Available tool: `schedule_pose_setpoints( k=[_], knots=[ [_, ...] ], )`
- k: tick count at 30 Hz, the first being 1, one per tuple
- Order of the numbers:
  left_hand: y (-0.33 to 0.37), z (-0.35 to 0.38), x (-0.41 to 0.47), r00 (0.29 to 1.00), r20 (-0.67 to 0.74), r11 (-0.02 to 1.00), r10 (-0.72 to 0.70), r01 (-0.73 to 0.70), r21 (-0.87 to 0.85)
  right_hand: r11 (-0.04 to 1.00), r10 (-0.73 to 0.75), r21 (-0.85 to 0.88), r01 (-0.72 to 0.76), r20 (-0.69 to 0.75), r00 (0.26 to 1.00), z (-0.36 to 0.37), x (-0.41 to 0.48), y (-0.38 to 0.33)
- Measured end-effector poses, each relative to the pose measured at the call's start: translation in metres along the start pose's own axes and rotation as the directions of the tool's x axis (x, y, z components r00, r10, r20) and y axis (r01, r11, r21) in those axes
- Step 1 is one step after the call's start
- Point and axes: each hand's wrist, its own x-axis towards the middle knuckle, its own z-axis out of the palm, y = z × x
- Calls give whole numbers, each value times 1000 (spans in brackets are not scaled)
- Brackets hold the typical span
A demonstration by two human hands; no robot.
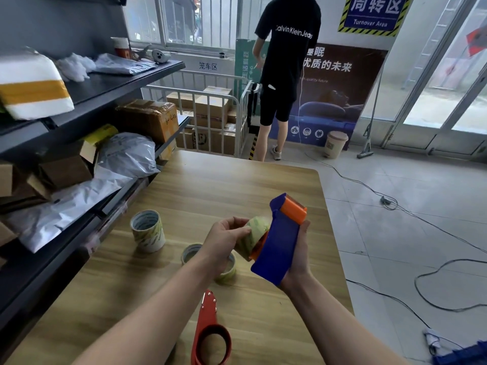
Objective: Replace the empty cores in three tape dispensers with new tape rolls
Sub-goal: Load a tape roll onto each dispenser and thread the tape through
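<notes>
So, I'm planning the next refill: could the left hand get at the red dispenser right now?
Likely yes once freed: nothing covers the red dispenser, but the left hand grips a tape roll at the blue dispenser.

Open across the far half of the surface (224, 180). Hemmed on the left by the shelf (52, 270) and stacked tape rolls (147, 230); near, by the red dispenser (208, 309) and perhaps two loose rolls (229, 273).

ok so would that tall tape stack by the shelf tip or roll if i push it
The tape stack stands on end and looks taller than wide, so a push near its top would probably tip it. Once on its side, its round shape would likely let it roll on the smooth table.
</notes>
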Motion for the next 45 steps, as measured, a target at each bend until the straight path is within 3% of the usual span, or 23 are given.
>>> schedule_pose_setpoints(
  k=[5, 13, 16, 20, 22, 24, 33, 39, 45],
  knots=[
    [1, 7, -3, 998, 55, 1000, 24, -25, 10, 997, 71, 7, -71, 25, 997, -1, -1, 0],
    [-1, 19, 4, 996, 86, 950, -22, -6, 313, 987, 82, 137, -85, 30, 996, 0, -2, -2],
    [1, 16, 4, 982, 141, 955, -124, 79, 287, 989, 102, 105, -103, 21, 995, -8, 1, -1],
    [3, 18, 3, 990, 122, 954, -76, 37, 298, 988, 93, 119, -102, 75, 993, -7, -5, -8],
    [4, 18, 4, 984, 152, 960, -88, 43, 275, 991, 105, 61, -117, 174, 979, -4, -11, -14],
    [4, 16, 4, 973, 202, 974, -114, 69, 217, 988, 132, -111, -107, 242, 961, -2, -16, -16],
    [9, 10, 8, 971, 195, 969, -139, 93, 229, 931, 202, -351, -105, 253, 946, 0, -27, -12],
    [17, 8, 14, 990, 71, 937, -120, 89, 339, 827, 258, -558, -63, 277, 926, 11, -34, -11],
    [20, -3, 19, 994, 75, 947, -82, 54, 318, 728, 249, -685, -10, 251, 936, 5, -38, -15]
  ],
)
